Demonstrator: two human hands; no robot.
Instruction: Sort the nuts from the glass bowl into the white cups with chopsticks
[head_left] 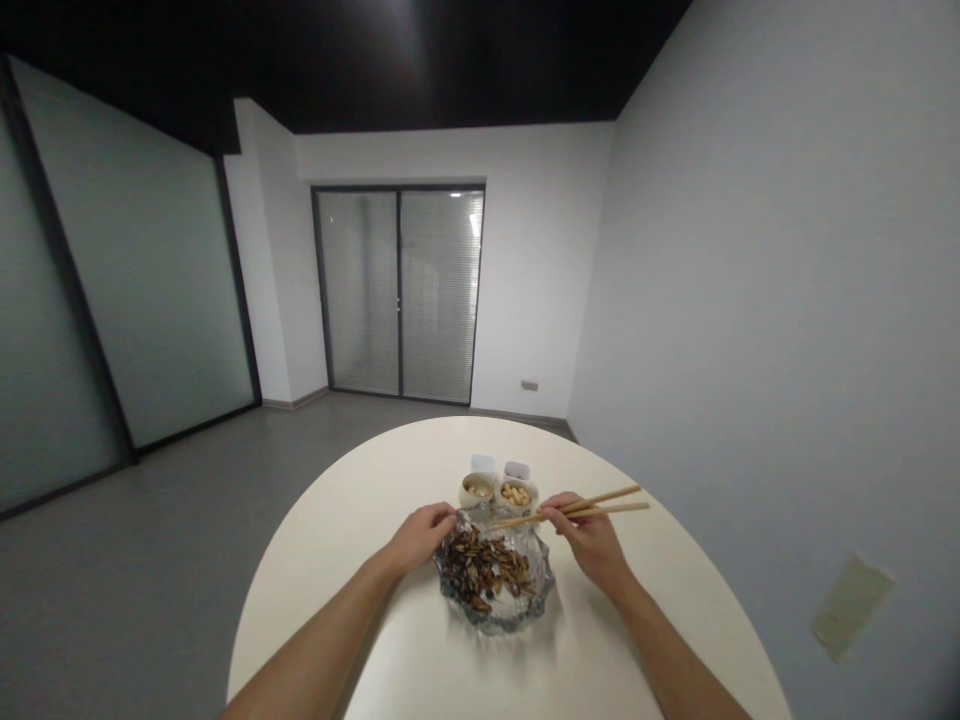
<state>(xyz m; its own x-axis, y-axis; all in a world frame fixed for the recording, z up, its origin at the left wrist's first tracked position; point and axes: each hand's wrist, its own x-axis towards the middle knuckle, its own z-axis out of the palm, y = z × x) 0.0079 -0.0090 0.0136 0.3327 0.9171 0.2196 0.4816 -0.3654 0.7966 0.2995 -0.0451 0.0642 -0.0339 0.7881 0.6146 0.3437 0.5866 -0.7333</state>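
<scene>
A clear glass bowl (501, 622) with a wavy rim stands on the round table, holding a heap of brown and dark elongated pieces (480, 565) whose kind I cannot make out. My left hand (424, 535) grips the bowl's left rim with curled fingers. In my right hand (589, 540) is a pair of chopsticks (600, 502), their tips reaching left over the far part of the bowl. Just behind the bowl are two small round cups: the left cup (468, 492) has a few pale pieces in it, the right cup (531, 503) holds several pale yellow, nut-like pieces (516, 494).
Two small rectangular containers stand behind the cups, a whitish one (483, 463) and another (517, 469) with something dark inside. The cream table (360, 500) has a rounded far edge. A white wall (750, 300) rises close on the right.
</scene>
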